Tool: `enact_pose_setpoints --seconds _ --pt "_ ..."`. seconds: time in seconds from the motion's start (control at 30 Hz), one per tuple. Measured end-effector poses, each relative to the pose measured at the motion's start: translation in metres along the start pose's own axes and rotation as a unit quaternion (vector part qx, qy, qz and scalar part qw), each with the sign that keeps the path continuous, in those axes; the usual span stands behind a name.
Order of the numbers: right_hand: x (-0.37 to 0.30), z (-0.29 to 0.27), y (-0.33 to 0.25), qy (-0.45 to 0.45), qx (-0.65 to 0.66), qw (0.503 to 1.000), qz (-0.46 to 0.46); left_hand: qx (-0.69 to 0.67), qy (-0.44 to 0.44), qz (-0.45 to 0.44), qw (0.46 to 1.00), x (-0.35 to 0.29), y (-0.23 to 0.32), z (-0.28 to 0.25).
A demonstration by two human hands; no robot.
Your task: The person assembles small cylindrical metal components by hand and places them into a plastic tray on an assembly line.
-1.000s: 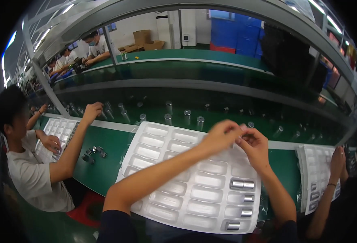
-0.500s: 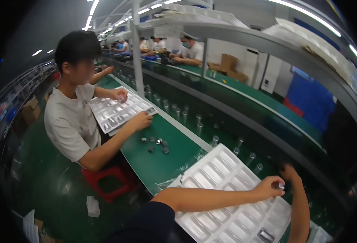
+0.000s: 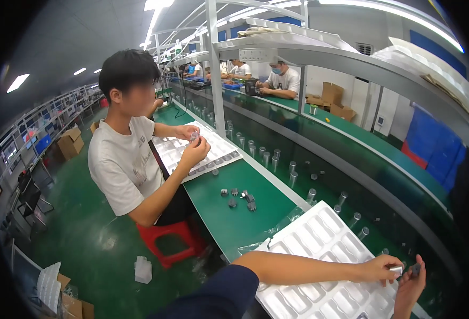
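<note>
My left forearm reaches across a white moulded tray (image 3: 319, 229), and my left hand (image 3: 375, 269) is closed on a silver metal cylinder (image 3: 396, 270) past the tray's right side. Close beside it, my right hand (image 3: 411, 287) pinches a small dark grey cap-like part (image 3: 416, 269). A narrow gap separates cylinder and part. Most of the tray pockets I can see are bare; my arm covers some. Along the belt beyond the tray stand several similar cylinders, among them one upright cylinder (image 3: 355, 219).
Several dark grey parts (image 3: 250, 202) lie on the green table (image 3: 218, 218) to the left. A co-worker (image 3: 131, 159) sits there on a red stool (image 3: 165, 239), holding a small part over another white tray (image 3: 229, 150). A metal post (image 3: 214, 69) and a shelf rail rise behind the belt.
My right hand has come back from over the belt to beside my left, with the dark part now visible in it. The co-worker's hands have come together. The view has shifted.
</note>
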State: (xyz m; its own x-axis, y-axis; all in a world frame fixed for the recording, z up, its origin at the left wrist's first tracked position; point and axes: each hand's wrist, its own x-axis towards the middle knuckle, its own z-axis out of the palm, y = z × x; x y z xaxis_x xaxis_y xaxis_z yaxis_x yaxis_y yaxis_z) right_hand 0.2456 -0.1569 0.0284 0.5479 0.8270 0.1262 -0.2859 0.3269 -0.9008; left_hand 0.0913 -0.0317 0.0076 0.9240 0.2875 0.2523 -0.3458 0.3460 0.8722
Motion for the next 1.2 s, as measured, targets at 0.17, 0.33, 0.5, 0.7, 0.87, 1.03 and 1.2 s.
enact_pose_setpoints --seconds 0.17,0.33,0.5,0.7,0.87,1.03,1.2 --pt "-0.021 0.023 0.017 0.103 0.047 0.993 0.027 -0.014 0.018 0.005 1.0 -0.005 -0.006 -0.01" --pt "-0.023 0.02 0.004 0.059 0.072 0.996 0.005 0.0 0.026 0.012 1.0 -0.007 -0.004 -0.009" --pt "-0.029 0.017 0.006 0.047 -0.117 0.983 -0.135 -0.121 0.014 -0.044 0.992 0.001 -0.019 -0.015" --pt "-0.021 0.019 0.003 -0.021 -0.202 0.968 -0.149 -0.139 0.055 0.004 0.989 -0.009 -0.003 -0.025" --pt "-0.03 0.025 0.009 -0.041 -0.211 0.963 -0.161 -0.152 0.048 0.005 0.987 -0.007 -0.001 -0.019" --pt "-0.036 0.026 0.009 -0.034 -0.228 0.955 -0.189 -0.155 0.036 -0.001 0.987 -0.011 0.001 -0.016" --pt "-0.038 0.025 0.012 -0.027 -0.351 0.892 -0.285 -0.148 0.056 -0.019 0.987 -0.017 0.001 -0.016"
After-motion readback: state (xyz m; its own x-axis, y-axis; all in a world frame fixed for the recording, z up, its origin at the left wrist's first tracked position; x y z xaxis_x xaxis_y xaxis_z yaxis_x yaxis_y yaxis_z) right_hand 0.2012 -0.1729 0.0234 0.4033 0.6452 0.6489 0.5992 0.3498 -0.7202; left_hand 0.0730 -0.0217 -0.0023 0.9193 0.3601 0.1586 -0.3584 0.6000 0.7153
